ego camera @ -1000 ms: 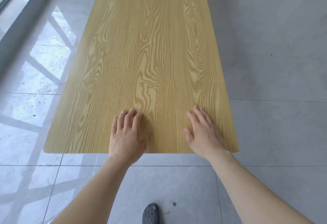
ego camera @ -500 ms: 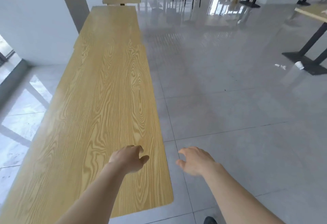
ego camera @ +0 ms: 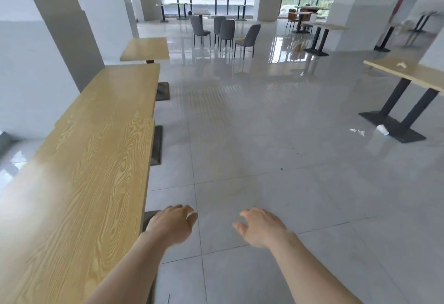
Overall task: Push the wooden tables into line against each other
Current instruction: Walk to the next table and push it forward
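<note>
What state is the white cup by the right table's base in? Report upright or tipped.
Tipped: the white cup lies on its side on the floor, against the table base.

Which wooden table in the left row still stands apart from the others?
The farthest, smallest table: a gap separates it from the middle table, which butts against the nearest table.

Left hand (ego camera: 171,225) loosely curled, right hand (ego camera: 260,227) with fingers spread, both forearms extended forward, holding nothing

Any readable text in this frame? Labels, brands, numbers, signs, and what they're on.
None readable. The wooden tables show only grain, no labels.
The white cup on the floor and the white scrap on the right table are too small and blurred to show any print.
</note>
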### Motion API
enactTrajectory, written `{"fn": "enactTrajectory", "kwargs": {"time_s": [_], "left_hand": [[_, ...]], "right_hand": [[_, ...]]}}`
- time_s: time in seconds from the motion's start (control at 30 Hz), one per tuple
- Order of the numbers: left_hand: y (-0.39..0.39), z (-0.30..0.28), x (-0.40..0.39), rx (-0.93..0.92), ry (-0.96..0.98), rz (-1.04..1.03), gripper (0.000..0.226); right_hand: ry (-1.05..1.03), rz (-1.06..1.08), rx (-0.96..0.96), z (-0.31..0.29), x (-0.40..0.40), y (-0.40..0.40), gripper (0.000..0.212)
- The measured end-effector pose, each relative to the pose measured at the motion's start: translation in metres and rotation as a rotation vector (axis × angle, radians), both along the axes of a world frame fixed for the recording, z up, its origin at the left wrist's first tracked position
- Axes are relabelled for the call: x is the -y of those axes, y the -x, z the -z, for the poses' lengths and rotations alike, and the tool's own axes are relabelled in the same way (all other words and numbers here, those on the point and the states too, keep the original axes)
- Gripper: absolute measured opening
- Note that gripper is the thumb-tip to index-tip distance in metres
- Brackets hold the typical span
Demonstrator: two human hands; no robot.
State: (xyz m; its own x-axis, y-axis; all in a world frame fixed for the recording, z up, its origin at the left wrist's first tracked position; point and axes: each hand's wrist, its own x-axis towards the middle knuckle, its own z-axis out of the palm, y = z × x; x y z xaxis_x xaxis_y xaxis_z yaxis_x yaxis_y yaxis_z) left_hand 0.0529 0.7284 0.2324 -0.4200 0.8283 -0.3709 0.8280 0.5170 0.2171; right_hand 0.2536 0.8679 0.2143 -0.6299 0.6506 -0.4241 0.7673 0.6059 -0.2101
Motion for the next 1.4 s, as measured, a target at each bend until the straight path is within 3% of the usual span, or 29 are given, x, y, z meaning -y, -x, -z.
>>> {"fn": "enactTrajectory", "kwargs": {"time_s": [0.37, 0.8, 1.0, 1.17, 1.4], "left_hand": [[0.097, 0.032, -0.252, 0.022, -0.017, -0.009, 0.051], [0.265, -0.003, -0.561, 0.017, -0.041, -0.036, 0.050], [0.338, 0.002, -0.733, 0.003, -0.028, -0.060, 0.049], [0.413, -0.024, -0.874, -0.040, -0.068, -0.118, 0.050], [0.515, -0.036, -1.022, -0.022, -0.087, -0.172, 0.049]], "right_hand": [[-0.052, -0.019, 0.009, 0.005, -0.250, 0.093, 0.053], [-0.027, -0.053, -0.057, -0.022, -0.551, 0.275, 0.053], [-0.034, -0.054, -0.072, -0.006, -0.734, 0.346, 0.050], [-0.037, -0.070, -0.086, -0.025, -0.887, 0.420, 0.051], [-0.024, -0.118, -0.097, -0.045, -1.045, 0.535, 0.049]]}}
